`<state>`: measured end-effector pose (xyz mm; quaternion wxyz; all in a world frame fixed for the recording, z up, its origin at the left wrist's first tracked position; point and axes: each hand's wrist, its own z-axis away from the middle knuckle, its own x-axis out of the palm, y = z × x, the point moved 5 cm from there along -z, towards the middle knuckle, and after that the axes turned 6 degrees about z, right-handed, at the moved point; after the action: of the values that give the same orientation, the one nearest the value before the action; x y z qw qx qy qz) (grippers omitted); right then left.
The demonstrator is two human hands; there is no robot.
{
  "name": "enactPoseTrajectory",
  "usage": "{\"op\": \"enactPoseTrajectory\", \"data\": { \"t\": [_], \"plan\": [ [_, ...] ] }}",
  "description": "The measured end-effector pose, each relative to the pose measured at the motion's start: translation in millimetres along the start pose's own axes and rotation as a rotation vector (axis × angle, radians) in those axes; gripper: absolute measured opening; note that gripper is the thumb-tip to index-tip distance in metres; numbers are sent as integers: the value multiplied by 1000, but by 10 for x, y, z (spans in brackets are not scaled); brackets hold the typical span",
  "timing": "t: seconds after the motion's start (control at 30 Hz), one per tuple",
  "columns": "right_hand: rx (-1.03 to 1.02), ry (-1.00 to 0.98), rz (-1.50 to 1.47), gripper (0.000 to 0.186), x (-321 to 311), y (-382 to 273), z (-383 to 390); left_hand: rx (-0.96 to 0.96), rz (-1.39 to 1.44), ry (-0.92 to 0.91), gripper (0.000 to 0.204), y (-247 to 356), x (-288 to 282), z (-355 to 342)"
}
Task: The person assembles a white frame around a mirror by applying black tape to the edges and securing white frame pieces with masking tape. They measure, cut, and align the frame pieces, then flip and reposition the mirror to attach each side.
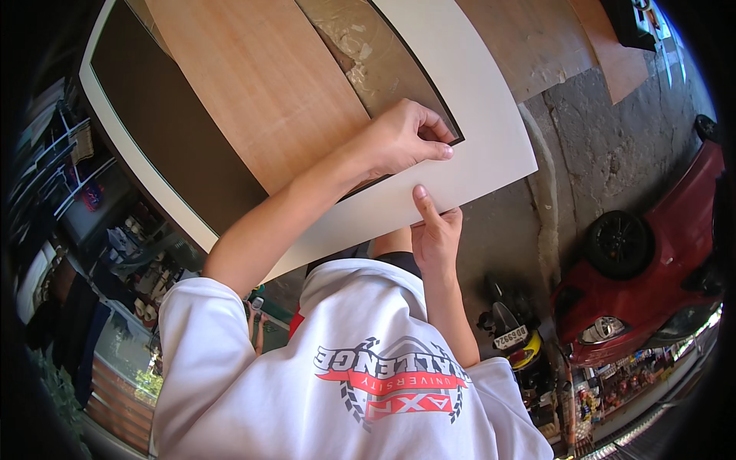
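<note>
A large white frame-shaped panel [479, 92] lies in front of me, with thin black edging [422, 70] along its inner opening. My left hand [402, 142] reaches across to the opening's near right corner. Its thumb and fingers are bent together in a pinch at the black edging; anything small between them is hidden. Nearer to me, my right hand [437, 234] holds the panel's near edge, thumb on top and the other fingers partly out of sight below. Within the opening show a light wooden board [261, 84] and a dark brown surface [169, 115].
Brown sheets [537, 42] lie beyond the panel at the far right. A red car [652, 268] stands on the right over a grey concrete floor [590, 146], with a motorcycle [510, 330] nearby. Cluttered racks [69, 169] line the left side.
</note>
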<state>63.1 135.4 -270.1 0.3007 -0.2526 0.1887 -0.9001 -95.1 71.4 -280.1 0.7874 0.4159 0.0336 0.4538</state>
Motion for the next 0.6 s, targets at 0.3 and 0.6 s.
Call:
{"op": "enactPoseTrajectory", "data": {
  "t": [0.3,0.6],
  "plan": [
    [-118,66,-22,32,166,87,170,21,54,-30,23,55,3,71],
    [-43,26,-129,42,201,168,128,49,51,-32,22,76,-9,153]
  ]
}}
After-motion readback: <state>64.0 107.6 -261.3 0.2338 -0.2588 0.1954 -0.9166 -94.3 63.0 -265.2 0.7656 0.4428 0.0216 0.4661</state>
